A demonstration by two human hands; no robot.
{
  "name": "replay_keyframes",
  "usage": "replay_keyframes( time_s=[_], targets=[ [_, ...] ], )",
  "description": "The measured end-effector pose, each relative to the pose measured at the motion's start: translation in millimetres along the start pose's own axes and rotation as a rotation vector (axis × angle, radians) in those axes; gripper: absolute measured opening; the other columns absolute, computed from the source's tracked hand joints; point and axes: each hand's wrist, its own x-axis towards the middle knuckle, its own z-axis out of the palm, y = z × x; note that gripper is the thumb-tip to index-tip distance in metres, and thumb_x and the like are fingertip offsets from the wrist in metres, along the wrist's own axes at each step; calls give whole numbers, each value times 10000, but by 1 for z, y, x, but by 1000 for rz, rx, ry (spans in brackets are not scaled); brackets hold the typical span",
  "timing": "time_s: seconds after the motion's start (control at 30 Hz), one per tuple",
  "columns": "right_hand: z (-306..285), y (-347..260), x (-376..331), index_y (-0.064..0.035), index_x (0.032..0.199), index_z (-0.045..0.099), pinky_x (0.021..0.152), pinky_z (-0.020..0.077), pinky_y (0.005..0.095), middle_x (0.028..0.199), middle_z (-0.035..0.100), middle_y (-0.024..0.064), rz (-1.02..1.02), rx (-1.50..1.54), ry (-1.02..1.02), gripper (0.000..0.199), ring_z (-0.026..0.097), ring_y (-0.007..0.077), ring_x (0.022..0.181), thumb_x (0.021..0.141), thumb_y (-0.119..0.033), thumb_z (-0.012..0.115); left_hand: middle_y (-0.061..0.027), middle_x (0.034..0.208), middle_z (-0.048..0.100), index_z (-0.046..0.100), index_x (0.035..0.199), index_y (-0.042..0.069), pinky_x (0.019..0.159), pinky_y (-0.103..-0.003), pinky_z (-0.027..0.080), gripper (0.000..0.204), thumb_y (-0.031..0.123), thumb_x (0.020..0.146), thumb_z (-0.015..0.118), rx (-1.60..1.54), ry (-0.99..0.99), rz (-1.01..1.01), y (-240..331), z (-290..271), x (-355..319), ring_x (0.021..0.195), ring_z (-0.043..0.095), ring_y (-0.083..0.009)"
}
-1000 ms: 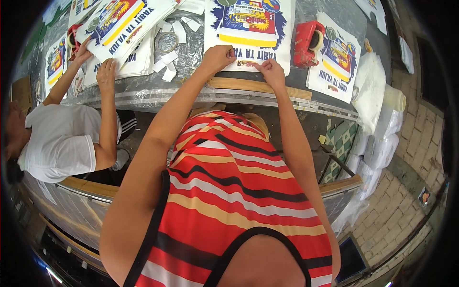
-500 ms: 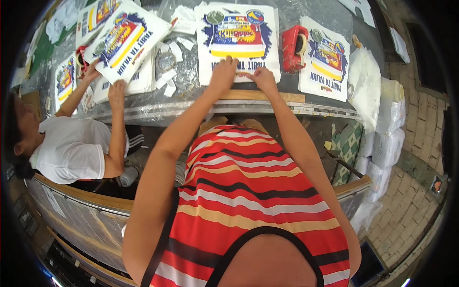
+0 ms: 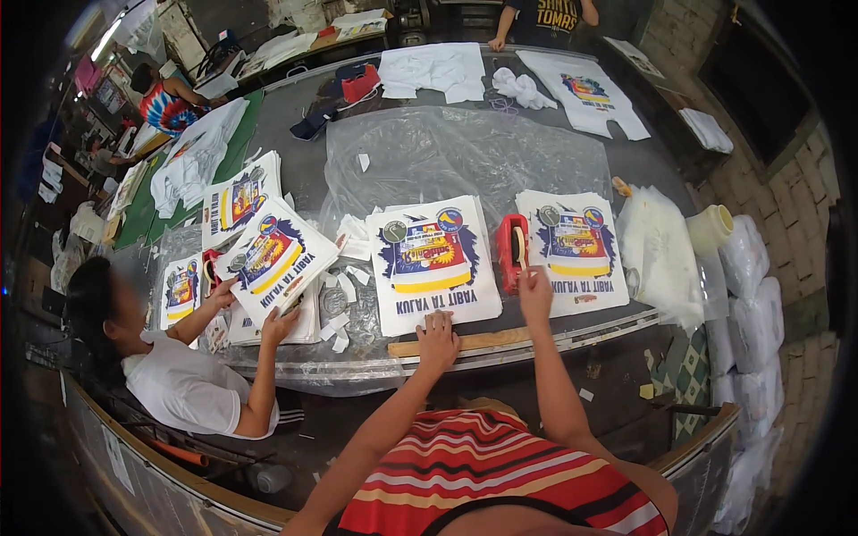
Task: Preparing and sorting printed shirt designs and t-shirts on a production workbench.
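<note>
In front of me lies a stack of white sheets (image 3: 420,311) printed with a blue, red and yellow design. My left hand (image 3: 438,339) rests open on its near edge, fingers stretched over the paper. To the right, a red tape dispenser (image 3: 511,259) stands between this stack and a second printed stack (image 3: 572,250). My right hand (image 3: 536,293) is at the near end of the dispenser, fingers pinched together; whatever they hold is too small to make out. A wooden strip (image 3: 478,341) lies along the near table edge, just below my left hand.
At my left a co-worker (image 3: 192,380) holds a printed sheet (image 3: 279,259) over another stack. Paper scraps (image 3: 344,290) are scattered between us. Clear plastic sheeting (image 3: 465,152) covers the table beyond. White plastic bags (image 3: 657,255) lie at the right, and another person (image 3: 545,20) stands at the far side.
My right hand has left the near edge of the middle stack and moved right to the tape dispenser. My left hand has flattened on the stack's edge. The view has tilted up.
</note>
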Motion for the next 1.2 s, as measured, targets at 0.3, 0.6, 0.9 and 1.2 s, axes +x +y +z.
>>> replay_keyframes(
  time_s=[0.3,0.6,0.9,1.2],
  targets=[
    [-1,76,72,-26,904,746,616,492,348,690,660,133,11,-110,-228,256,626,191,633,810,-255,811,-140,1294,531,530,1367,70,947,-626,410,558,349,885,562,10,30,62,3,1,11,1204,489,-323],
    [0,67,67,-14,878,711,599,520,409,784,705,145,-265,-115,5,208,686,255,655,831,-205,779,-110,1290,535,538,1348,89,953,-633,403,531,346,885,571,-46,-1,43,9,-9,11,1213,488,-298],
    [-11,46,34,-9,937,705,459,479,316,743,678,72,55,302,-48,140,618,133,511,891,-136,738,-181,1361,515,516,1389,49,956,-651,420,580,332,884,548,27,11,44,11,5,2,1245,477,-365],
    [-7,40,30,-4,962,707,478,489,291,707,676,72,0,211,-39,112,665,152,630,896,-94,705,-201,1422,485,506,1384,24,964,-631,426,551,311,914,520,92,54,27,13,11,3,1293,459,-384]
  ],
)
